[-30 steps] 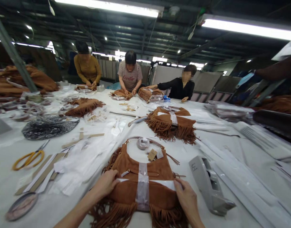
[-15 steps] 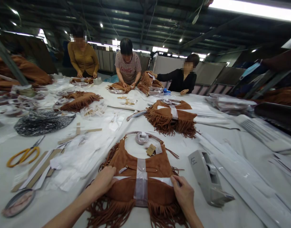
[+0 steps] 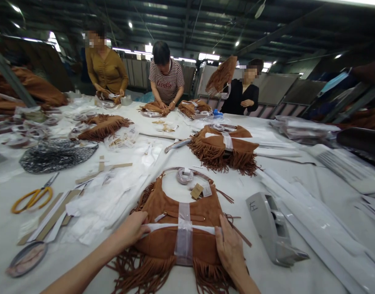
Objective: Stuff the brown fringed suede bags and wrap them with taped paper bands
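A brown suede handbag [image 3: 163, 243] with long fringes lies flat in front of me. A clear band [image 3: 184, 234] wraps its middle, and a strip of white paper [image 3: 202, 229] shows under the folded flap. My left hand [image 3: 135, 228] has its fingers closed on the bag's left edge, at the end of the paper. My right hand [image 3: 232, 245] rests flat along the right edge, fingers stretched out and thumb by the paper. The wrapped strap [image 3: 185, 175] arches beyond the bag's top, with a tan hang tag [image 3: 196, 191] inside the loop.
A grey tape dispenser [image 3: 268, 228] stands to the right. Yellow-handled scissors [image 3: 32, 199] and cardboard strips [image 3: 49, 220] lie left. Another banded fringed bag [image 3: 224, 149] sits ahead. Several co-workers handle bags at the far side; one person [image 3: 241, 94] in black holds up a bag.
My right hand has gone from pinching the paper's end to lying flat along the bag's right edge. My left hand stays at the left edge. A co-worker has raised a bag off the table.
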Available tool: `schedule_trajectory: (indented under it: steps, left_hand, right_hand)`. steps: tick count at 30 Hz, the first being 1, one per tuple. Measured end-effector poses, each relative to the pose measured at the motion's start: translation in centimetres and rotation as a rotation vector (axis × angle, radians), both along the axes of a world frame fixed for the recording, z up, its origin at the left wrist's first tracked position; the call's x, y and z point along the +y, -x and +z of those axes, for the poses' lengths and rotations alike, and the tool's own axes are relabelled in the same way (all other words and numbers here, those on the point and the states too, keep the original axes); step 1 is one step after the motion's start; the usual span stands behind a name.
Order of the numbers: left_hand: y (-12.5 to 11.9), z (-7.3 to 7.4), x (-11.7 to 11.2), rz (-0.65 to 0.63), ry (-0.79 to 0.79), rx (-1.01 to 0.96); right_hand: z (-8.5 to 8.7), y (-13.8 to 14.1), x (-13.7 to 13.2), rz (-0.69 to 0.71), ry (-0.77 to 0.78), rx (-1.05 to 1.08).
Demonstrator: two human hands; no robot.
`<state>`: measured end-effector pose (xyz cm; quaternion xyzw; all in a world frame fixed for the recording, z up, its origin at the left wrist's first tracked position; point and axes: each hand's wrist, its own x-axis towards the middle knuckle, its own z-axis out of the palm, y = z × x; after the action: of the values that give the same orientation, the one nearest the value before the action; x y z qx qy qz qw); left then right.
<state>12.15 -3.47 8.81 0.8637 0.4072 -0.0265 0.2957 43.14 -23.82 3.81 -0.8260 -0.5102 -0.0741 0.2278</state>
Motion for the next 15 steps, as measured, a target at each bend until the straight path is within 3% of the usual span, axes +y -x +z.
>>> schedule_trajectory:
  steps: [4,8,12,15]
  left_hand:
    - [1.2,-1.9,-1.7,0.098,-0.148,-0.154]
    - [1.8,-3.6,-2.2,0.166,-0.111,-0.254]
    - [2.0,-3.5,-1.6,0.156,-0.104,-0.325]
    - [2.8,-3.2,-2.5,0.28,-0.182,-0.404]
  right_hand:
    - [-1.1,0.5,-0.6,-0.043,0.058,-0.069]
    - [-1.1,0.9,-0.4,-0.07,0.11,-0.06]
    - [-0.2,1.1,0.2,-0.073,0.113,-0.03]
    - [1.8,1.7,-0.3,-0.1,0.005,-0.007]
